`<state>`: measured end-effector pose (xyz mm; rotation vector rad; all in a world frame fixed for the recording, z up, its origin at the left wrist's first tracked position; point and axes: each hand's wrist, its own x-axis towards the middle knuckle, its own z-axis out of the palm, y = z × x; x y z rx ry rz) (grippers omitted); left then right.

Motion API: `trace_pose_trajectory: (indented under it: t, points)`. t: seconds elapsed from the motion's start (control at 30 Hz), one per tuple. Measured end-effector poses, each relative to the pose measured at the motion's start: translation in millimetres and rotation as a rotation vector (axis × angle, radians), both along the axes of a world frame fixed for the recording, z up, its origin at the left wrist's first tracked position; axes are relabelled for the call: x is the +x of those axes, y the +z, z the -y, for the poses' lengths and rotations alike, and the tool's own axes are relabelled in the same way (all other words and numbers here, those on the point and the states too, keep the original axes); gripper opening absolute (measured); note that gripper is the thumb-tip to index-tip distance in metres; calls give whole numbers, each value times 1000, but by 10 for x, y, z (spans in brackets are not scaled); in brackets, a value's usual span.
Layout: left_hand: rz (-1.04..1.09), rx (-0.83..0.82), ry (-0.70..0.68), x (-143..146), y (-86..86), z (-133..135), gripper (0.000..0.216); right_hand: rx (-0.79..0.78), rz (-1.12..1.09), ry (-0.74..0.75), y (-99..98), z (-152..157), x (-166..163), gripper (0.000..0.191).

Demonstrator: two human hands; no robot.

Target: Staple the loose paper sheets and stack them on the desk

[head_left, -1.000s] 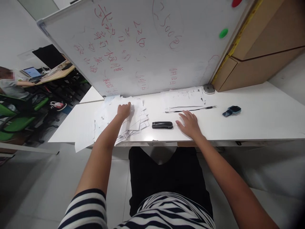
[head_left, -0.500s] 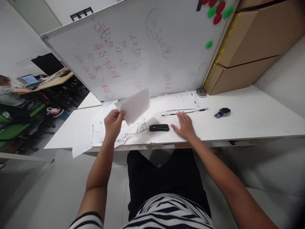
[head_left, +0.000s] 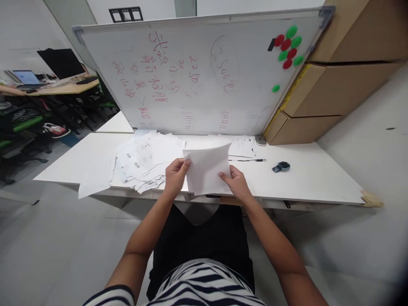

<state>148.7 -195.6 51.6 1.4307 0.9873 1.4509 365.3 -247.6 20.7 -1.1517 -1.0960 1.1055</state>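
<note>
A blank-looking white sheet of paper [head_left: 208,170] is held up over the front of the desk. My left hand [head_left: 176,175] pinches its left edge, thumb on top. On its right edge my right hand [head_left: 236,182] is closed the same way, thumb also on the near face. To the left of my left hand lies a loose pile of printed papers [head_left: 140,157], some overlapping. Behind the sheet, a thin dark pen-like stick [head_left: 251,160] rests near more printed sheets [head_left: 244,144]. The black stapler-like object is hidden behind the held sheet.
A whiteboard [head_left: 178,76] with red writing stands at the desk's back edge. Cardboard boxes [head_left: 344,91] are stacked at right. A watch [head_left: 281,166] lies on the white desk [head_left: 306,178]. One sheet [head_left: 95,180] overhangs the front edge. A person's arm [head_left: 12,90] shows far left.
The sheet has come down and rightward in my left hand to the middle. My right hand has lifted off the desk and taken the sheet's right edge. The view has shifted.
</note>
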Motion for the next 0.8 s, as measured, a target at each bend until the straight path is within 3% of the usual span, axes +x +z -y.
trace_pose_trajectory:
  t: [0.1, 0.2, 0.3, 0.47, 0.63, 0.8]
  points:
    - [58, -8, -144, 28, -198, -20, 39, 61, -34, -79, -57, 22, -94, 33]
    - [100, -153, -290, 10, -430, -117, 51, 95, -68, -115, -99, 25, -179, 32]
    - [66, -287, -344, -24, -578, -179, 54, 120, -75, -136, -169, 12, -240, 30]
    - [32, -304, -330, -31, -594, -136, 55, 29, -109, -65, -291, -19, -285, 38]
    - [-67, -268, -305, 10, -586, -102, 41, -70, 28, -88, -198, -44, -354, 42]
    - [-114, -213, -251, -3, -604, -103, 39, 29, 208, -156, -141, -23, -383, 43]
